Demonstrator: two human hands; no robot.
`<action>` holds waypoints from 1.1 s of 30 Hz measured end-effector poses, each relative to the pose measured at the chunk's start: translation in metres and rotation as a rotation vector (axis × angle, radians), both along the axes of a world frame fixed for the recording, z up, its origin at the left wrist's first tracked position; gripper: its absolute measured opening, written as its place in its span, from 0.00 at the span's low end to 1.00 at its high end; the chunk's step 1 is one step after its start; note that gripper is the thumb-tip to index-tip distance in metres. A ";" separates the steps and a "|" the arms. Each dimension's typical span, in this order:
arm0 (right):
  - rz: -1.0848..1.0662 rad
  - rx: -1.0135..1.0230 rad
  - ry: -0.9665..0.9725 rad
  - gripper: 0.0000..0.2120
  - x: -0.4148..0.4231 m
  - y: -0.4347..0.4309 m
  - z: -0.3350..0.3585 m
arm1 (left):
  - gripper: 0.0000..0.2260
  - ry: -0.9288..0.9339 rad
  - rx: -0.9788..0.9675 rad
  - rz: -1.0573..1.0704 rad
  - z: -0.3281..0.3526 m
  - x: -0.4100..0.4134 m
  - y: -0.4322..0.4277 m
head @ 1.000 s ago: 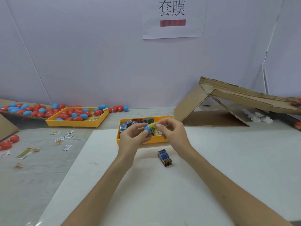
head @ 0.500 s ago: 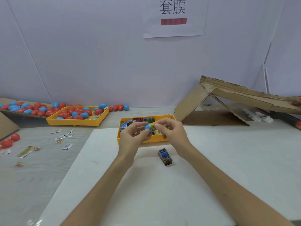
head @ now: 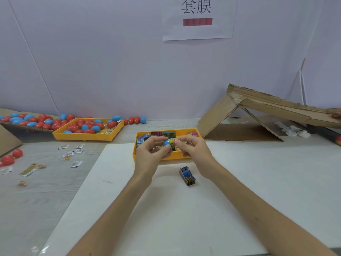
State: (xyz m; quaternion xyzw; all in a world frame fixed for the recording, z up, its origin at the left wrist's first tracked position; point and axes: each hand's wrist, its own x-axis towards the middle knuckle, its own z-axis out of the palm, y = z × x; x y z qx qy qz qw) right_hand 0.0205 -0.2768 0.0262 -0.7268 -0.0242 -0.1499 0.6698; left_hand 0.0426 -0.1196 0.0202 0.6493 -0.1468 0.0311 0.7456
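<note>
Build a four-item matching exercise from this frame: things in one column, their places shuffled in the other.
1. blue plastic egg
2. small blue printed packet
3. yellow plastic tray of red and blue eggs
4. brown cardboard ramp

A. rear left of the grey table
B. pinched between left hand and right hand
C. lying on the white board
D. rear right, by the wall

Pairs: 1-B, 2-C, 3-A, 4-D.

Two hands (head: 149, 154) (head: 195, 154), one blue egg (head: 167, 143), two yellow trays (head: 83, 136) (head: 175, 156), one printed packet (head: 187, 176), one wall sign (head: 197, 32).
</note>
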 end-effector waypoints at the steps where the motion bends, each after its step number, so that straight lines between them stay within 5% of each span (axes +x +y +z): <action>1: -0.009 -0.014 -0.011 0.02 0.000 0.001 0.000 | 0.10 0.000 0.002 0.000 0.000 0.000 0.000; 10: -0.032 -0.100 -0.139 0.03 -0.002 0.000 0.000 | 0.08 0.064 -0.073 -0.017 0.002 0.000 0.001; 17: -0.021 -0.133 -0.128 0.17 -0.001 -0.006 0.001 | 0.10 0.181 -0.203 -0.114 0.004 0.002 0.004; 33: 0.006 -0.270 -0.156 0.13 -0.001 -0.003 -0.003 | 0.11 0.268 -0.161 -0.213 0.001 0.008 0.009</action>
